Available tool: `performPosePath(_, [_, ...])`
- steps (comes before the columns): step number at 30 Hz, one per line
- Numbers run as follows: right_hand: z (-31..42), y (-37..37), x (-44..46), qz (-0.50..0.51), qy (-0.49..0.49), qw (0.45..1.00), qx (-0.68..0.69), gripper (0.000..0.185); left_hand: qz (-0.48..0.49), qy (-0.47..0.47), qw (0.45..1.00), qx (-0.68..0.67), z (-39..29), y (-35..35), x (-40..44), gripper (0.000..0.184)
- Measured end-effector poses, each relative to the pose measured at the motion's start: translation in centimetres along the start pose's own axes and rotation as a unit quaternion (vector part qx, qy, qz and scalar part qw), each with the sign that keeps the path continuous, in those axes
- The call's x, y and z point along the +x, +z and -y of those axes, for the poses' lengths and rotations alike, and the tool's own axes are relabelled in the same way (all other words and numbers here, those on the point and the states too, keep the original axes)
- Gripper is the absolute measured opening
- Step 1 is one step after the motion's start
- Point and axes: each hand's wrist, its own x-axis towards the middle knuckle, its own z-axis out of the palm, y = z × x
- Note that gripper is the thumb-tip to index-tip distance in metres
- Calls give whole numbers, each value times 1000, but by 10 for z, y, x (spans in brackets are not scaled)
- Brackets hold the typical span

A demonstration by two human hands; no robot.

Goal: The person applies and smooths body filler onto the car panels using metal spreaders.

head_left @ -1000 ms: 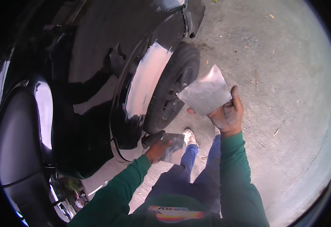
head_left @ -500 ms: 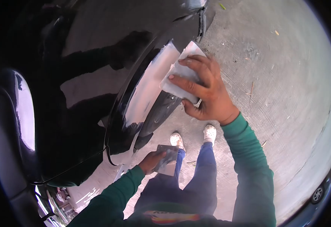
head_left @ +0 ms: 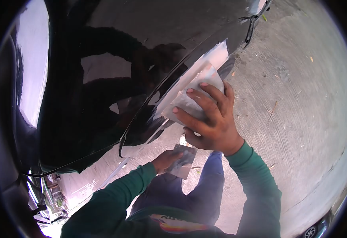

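Observation:
My right hand (head_left: 211,119) holds a thin, flat grey sheet (head_left: 193,97), its fingers spread over the top face. The sheet lies against the pale filler patch (head_left: 217,55) on the black car's fender edge and covers the patch's lower part. Lower down, my left hand (head_left: 166,160) grips a small flat metal plate (head_left: 183,162) by its left side, thumb on top. A gap separates this plate from the car body.
The glossy black car panel (head_left: 102,91) fills the left, with a mirror-like dark part at the far left edge. Concrete ground (head_left: 284,131) spreads to the right, with small leaves and twigs. Another car's wheel (head_left: 309,233) shows at bottom right.
My right hand has turned palm down and brought the sheet from over the wheel onto the pale patch. My left hand still holds its plate. The view has shifted closer over the fender.

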Motion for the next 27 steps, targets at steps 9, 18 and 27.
performPosePath(9, [-2, 15, 9, -9, -27, 999, -37, 65, -5, -6, 1000, 4, 17, -7, -2, 52])
performPosePath(18, [-12, 33, -3, -21, -47, 997, -49, 65, -18, -31, 999, 19, 24, -10, -6, 58])
performPosePath(27, [-15, 47, -34, 0, -44, 997, -58, 65, -17, -35, 999, 6, 31, -14, -6, 54])
